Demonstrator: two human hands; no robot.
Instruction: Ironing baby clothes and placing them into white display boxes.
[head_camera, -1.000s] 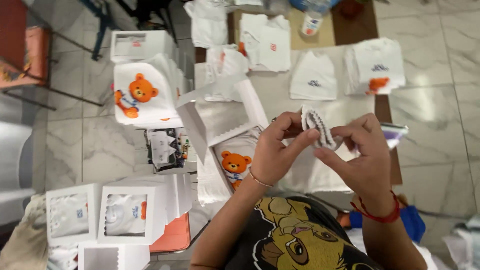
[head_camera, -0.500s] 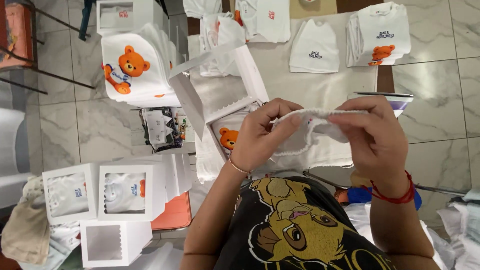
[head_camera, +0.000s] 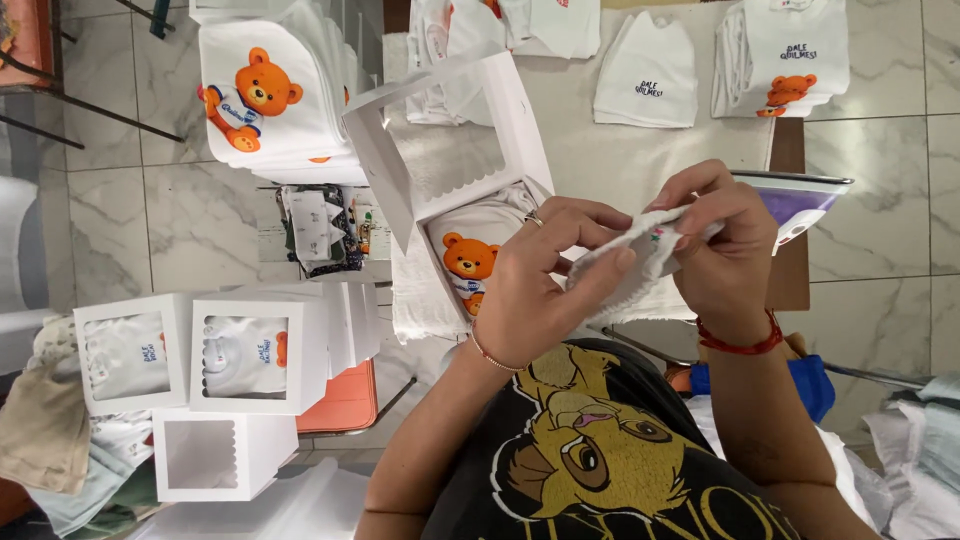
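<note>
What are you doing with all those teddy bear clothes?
A person holds a small white cloth piece up in both hands, the left hand and the right hand pinching it between the fingers. Below the hands an open white box holds a folded garment with an orange bear print. More bear-print clothes are stacked at the top left, and closed window boxes stand at the lower left. A purple and white iron sits just past the right hand.

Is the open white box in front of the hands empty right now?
No, the open white box already holds a folded white garment with an orange bear print, lying in its lower half beside the left hand.
</note>
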